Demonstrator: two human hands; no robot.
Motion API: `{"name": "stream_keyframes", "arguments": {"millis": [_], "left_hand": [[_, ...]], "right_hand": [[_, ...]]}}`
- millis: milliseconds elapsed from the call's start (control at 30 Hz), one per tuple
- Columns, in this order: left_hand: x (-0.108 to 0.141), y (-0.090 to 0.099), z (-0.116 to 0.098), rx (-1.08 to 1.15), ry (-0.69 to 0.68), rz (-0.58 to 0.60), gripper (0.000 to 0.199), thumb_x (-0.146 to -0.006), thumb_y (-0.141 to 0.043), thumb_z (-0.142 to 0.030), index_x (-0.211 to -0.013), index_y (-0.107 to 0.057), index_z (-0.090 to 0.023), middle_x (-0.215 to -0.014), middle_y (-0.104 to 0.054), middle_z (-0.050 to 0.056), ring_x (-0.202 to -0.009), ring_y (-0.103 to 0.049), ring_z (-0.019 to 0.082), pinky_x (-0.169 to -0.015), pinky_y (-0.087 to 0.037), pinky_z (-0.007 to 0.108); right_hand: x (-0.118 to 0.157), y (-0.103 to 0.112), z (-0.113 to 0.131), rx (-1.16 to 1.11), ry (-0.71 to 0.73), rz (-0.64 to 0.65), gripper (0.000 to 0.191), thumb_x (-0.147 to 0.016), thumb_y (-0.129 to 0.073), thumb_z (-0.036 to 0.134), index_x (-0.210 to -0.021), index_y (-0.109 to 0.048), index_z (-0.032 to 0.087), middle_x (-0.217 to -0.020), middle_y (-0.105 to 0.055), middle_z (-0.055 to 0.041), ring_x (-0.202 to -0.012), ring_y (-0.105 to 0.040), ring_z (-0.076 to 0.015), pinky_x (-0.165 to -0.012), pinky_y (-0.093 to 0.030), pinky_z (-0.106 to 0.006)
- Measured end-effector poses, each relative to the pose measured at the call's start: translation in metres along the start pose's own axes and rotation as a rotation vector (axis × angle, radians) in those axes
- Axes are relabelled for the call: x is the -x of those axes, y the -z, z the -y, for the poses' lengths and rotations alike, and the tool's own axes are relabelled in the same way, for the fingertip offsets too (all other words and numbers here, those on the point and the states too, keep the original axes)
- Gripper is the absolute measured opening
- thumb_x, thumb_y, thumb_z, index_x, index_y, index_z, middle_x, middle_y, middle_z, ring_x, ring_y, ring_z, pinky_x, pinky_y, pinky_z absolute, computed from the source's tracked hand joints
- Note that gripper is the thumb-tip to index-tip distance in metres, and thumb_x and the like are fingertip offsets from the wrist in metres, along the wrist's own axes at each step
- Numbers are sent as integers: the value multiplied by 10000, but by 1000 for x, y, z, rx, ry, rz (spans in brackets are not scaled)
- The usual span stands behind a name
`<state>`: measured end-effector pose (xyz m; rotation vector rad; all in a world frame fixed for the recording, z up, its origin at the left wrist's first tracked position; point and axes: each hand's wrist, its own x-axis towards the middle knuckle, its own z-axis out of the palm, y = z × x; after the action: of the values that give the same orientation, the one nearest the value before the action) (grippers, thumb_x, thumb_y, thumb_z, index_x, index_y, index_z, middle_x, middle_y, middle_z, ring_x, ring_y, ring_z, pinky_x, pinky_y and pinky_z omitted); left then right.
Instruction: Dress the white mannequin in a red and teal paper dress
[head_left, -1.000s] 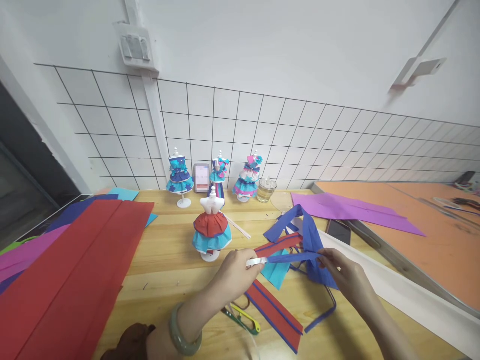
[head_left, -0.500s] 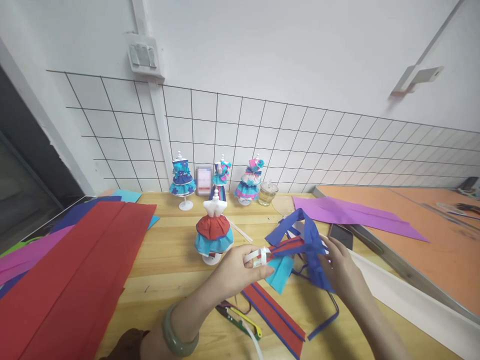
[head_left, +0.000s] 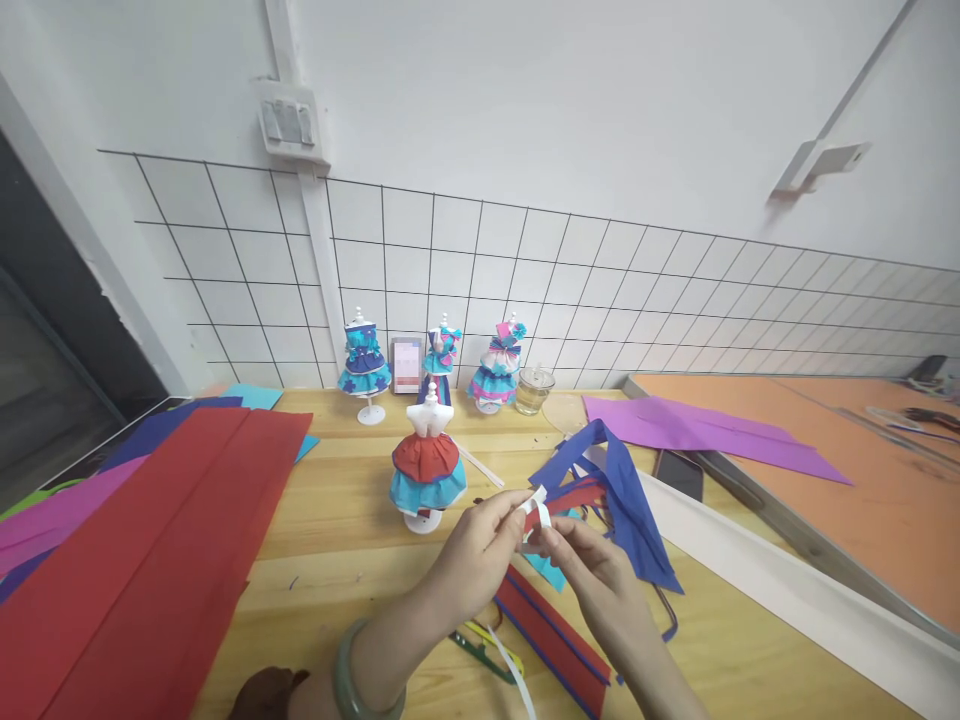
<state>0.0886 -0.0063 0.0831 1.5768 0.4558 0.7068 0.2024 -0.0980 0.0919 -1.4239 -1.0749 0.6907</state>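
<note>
My left hand (head_left: pixel 484 550) pinches a narrow white strip (head_left: pixel 541 510), curled into a small loop. At its other side the fingers of my right hand (head_left: pixel 596 570) close on the strip too. Just behind my hands lie a folded blue crepe-paper strip (head_left: pixel 634 505), red strips with blue edging and a bit of turquoise paper (head_left: pixel 547 572). Below them rests a red strip with blue lines (head_left: pixel 555 635). A small white dress form (head_left: pixel 429 455) in a red and turquoise paper skirt stands upright beyond my left hand.
Several dressed forms, a propped phone (head_left: pixel 407 365) and a lidded glass (head_left: pixel 534 390) line the wall. Red paper (head_left: pixel 165 530) covers the left side. Purple paper (head_left: pixel 697 430), a dark phone (head_left: pixel 679 474) and a long white sheet (head_left: pixel 780 570) lie right. A green-and-yellow-handled tool (head_left: pixel 484 655) is near my left wrist.
My right hand has left the blue crepe paper and come left to the white strip in my left hand. The blue paper now lies lower and flatter.
</note>
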Motion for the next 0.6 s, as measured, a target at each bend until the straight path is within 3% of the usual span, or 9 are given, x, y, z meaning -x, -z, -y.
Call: {"name": "stream_keyframes", "arguments": {"millis": [133,233,367,600], "left_hand": [[2,-5,2,41,-29,-62,322,-879,-482,-342,-1140,-588,-186,-1081,-643,85,-975,-590,200,-833,-486,310],[2,-9,3,134,-46,-94,262,-876,-501,-323,-1065,-590,-166,-1026,-664,94,-941,-617,195,-839,-497,327],[1,-13,6,263,-52,-144,178,-862,-535,-286,-994,-537,-166,-1028,-667,105,-945,-628,200,-844,-483,333],[3,-16,8,419,-75,-62,306,-867,-538,-237,-1136,-396,-206,-1155,-632,121,-1114,-569,202,-974,-403,374]], "right_hand": [[-3,-6,-7,-12,32,-21,261,-806,-595,436,-746,-677,195,-756,-672,-54,-779,-629,-220,-755,-509,-340],[-4,-9,-14,53,112,-112,241,-800,-602,419,-757,-700,203,-890,-643,-84,-910,-596,-248,-834,-475,-384],[-4,-12,-17,66,149,-132,191,-809,-601,381,-816,-719,231,-1065,-616,-98,-1052,-566,-265,-926,-430,-422],[-5,-11,-19,167,250,-194,141,-802,-617,339,-824,-720,244,-1011,-671,-87,-1047,-584,-254,-926,-447,-404]]}}
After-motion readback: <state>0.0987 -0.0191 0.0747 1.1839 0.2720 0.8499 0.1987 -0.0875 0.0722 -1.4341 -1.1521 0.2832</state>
